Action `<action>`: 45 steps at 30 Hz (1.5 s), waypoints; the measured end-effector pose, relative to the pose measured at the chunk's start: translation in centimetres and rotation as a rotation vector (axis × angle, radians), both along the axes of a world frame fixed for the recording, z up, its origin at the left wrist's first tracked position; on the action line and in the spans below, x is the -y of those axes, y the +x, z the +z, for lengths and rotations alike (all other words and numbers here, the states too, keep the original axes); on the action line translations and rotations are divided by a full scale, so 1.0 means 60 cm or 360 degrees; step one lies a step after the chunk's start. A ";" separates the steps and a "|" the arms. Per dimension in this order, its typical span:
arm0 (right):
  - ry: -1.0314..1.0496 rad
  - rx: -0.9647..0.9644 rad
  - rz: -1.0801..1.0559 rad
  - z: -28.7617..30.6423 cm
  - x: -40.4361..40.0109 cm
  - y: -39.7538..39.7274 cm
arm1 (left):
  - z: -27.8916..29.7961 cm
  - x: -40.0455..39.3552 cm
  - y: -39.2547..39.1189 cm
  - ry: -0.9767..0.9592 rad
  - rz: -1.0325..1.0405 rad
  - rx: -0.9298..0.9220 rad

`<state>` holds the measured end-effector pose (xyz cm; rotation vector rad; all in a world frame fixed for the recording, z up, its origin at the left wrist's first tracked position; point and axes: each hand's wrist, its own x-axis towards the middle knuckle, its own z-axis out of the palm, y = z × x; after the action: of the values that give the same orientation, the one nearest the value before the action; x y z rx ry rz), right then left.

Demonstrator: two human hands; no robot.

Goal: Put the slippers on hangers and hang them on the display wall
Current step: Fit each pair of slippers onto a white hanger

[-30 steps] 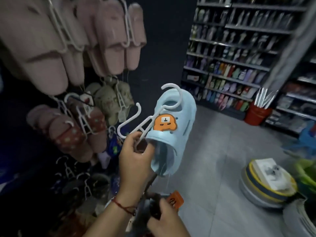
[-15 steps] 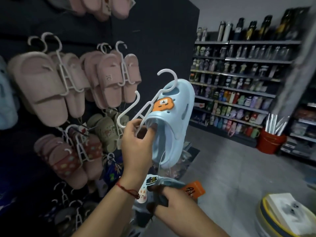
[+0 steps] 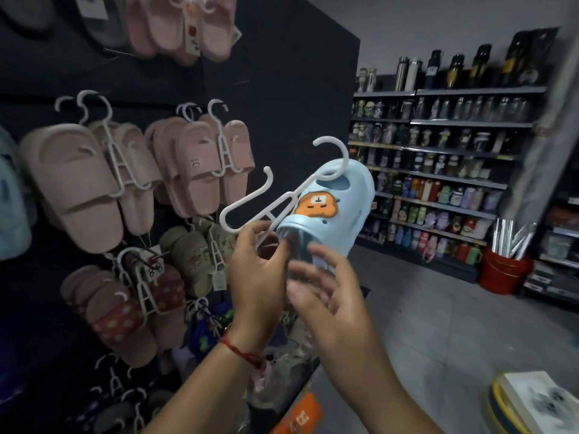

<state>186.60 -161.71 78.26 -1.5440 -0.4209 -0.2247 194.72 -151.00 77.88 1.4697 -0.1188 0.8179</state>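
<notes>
Head view; close, toward display wall [image 3: 282, 89]

A retail shop: pink slippers [image 3: 175, 170] on white hangers [image 3: 120, 158] crowd a dark display wall [image 3: 282, 89], while long shelves [image 3: 445, 151] of bottles and flasks [image 3: 438, 195] line the aisle beyond.

Bare forearms, red string bracelet [image 3: 239, 352]

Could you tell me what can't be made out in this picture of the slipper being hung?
- Right hand, head view: motion blur hides whether it touches the blue slipper.
- Slipper's heel: covered by both hands.
- Left hand: its grip on the white hanger is partly hidden.
</notes>
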 end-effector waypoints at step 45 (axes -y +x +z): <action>0.1183 -0.1586 -0.0566 -0.360 0.248 0.061 | -0.423 0.165 -0.090 0.0570 -0.1226 -0.1287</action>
<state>190.25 -176.57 56.68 -0.8181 0.6708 0.1273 189.34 -160.92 52.52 1.7963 -0.2041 -0.4582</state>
